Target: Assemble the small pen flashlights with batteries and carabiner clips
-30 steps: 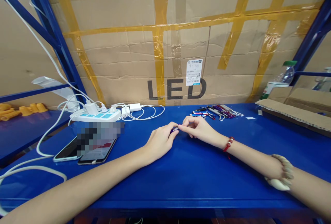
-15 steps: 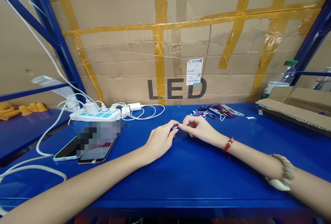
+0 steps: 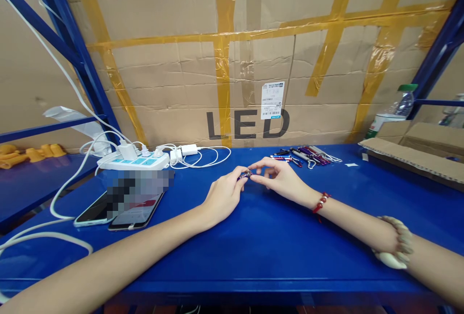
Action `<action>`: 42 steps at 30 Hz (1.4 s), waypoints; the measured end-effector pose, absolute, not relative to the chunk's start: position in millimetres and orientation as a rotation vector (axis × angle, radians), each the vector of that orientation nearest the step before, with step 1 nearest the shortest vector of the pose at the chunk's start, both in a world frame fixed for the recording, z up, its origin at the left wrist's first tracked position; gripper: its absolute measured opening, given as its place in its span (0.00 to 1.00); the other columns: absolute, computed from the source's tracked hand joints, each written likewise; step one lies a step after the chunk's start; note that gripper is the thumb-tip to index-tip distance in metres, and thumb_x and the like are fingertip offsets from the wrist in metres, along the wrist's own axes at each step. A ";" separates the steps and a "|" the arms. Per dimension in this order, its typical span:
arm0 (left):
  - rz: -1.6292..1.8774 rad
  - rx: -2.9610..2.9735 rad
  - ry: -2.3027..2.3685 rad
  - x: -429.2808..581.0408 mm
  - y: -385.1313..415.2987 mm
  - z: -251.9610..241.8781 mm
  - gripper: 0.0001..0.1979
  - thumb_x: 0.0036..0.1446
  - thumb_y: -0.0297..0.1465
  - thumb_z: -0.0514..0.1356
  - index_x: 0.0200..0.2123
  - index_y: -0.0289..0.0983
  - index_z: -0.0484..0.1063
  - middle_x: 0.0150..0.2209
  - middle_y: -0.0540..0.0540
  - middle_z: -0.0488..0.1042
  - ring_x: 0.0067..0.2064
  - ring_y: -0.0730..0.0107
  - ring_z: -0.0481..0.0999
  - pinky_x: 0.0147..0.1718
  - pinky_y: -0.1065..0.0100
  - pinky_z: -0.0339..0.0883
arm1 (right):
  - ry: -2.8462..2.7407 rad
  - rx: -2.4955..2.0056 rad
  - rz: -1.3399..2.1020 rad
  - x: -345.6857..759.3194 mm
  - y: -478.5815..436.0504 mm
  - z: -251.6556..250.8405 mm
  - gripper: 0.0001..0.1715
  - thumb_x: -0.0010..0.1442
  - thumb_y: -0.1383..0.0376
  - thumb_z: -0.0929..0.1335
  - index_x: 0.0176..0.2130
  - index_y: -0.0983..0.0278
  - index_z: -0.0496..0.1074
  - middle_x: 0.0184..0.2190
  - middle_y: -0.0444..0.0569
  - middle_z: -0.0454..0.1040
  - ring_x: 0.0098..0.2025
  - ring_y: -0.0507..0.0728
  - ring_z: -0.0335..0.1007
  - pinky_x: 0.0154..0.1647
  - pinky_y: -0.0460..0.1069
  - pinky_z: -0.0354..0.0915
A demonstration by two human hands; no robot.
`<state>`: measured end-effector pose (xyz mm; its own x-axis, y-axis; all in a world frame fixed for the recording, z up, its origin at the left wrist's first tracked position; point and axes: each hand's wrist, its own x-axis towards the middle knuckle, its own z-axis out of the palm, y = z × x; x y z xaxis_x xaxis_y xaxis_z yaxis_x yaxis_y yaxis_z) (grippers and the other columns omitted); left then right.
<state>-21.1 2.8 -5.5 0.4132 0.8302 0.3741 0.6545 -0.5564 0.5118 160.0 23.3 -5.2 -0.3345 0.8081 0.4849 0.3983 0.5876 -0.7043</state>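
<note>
Above the middle of the blue shelf, my left hand (image 3: 225, 198) is closed on a small dark purple cylinder with shiny metal parts (image 3: 245, 174). Its thumb and index finger pinch the piece, and part of it is hidden behind them. My right hand (image 3: 278, 176) faces it from the right. Its thumb and index fingertips meet the cylinder's right end, while the other fingers curl loosely. Behind my right hand lies a pile of slim metallic pen-like sticks (image 3: 314, 155), in purple, silver, red and blue, some with small clips.
Two phones (image 3: 139, 210) lie to the left, in front of a white power strip (image 3: 141, 160) with plugs and looping cables. An open cardboard box (image 3: 409, 157) and a green-capped bottle (image 3: 397, 106) stand at the right. A large taped carton (image 3: 174, 86) walls the back.
The right index finger has lifted and stretched left over the cylinder's end. More of the cylinder now shows between the fingertips. Both arms stay nearly in place.
</note>
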 end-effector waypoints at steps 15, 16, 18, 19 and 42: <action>0.755 2.369 1.341 -20.9 4.6 -7.7 0.10 0.62 0.34 0.43 0.40 0.42 0.62 0.29 0.52 0.71 0.31 0.69 0.71 0.28 0.71 0.57 | -1.998 -0.965 0.480 156.8 21.9 -7.1 0.15 0.52 0.58 0.69 0.37 0.65 0.76 0.31 0.48 0.71 0.22 0.47 0.61 0.22 0.44 0.62; 0.745 2.368 1.346 -20.7 4.5 -7.4 0.10 0.62 0.34 0.43 0.40 0.42 0.62 0.29 0.52 0.71 0.31 0.68 0.71 0.29 0.71 0.57 | -2.003 -0.968 0.485 156.5 21.5 -7.6 0.15 0.53 0.58 0.68 0.38 0.65 0.76 0.31 0.48 0.71 0.22 0.47 0.61 0.22 0.44 0.62; 0.729 2.366 1.348 -20.2 4.2 -6.8 0.10 0.62 0.34 0.43 0.40 0.42 0.62 0.29 0.51 0.71 0.31 0.68 0.71 0.29 0.71 0.57 | -2.010 -0.967 0.495 156.0 20.4 -8.2 0.16 0.53 0.59 0.68 0.40 0.65 0.75 0.31 0.47 0.72 0.21 0.47 0.60 0.21 0.44 0.62; 0.722 2.364 1.345 -20.0 4.1 -6.5 0.10 0.62 0.34 0.43 0.40 0.42 0.62 0.29 0.51 0.71 0.32 0.68 0.71 0.29 0.71 0.57 | -2.013 -0.966 0.501 155.8 19.8 -8.3 0.16 0.53 0.59 0.68 0.40 0.65 0.75 0.31 0.47 0.73 0.21 0.46 0.60 0.21 0.44 0.61; 0.751 2.332 1.308 -20.0 4.4 -5.7 0.09 0.61 0.34 0.44 0.35 0.41 0.63 0.27 0.52 0.70 0.30 0.70 0.70 0.31 0.70 0.60 | -1.991 -0.967 0.526 153.9 13.3 -1.2 0.15 0.53 0.60 0.68 0.39 0.65 0.75 0.32 0.49 0.76 0.20 0.47 0.64 0.23 0.45 0.64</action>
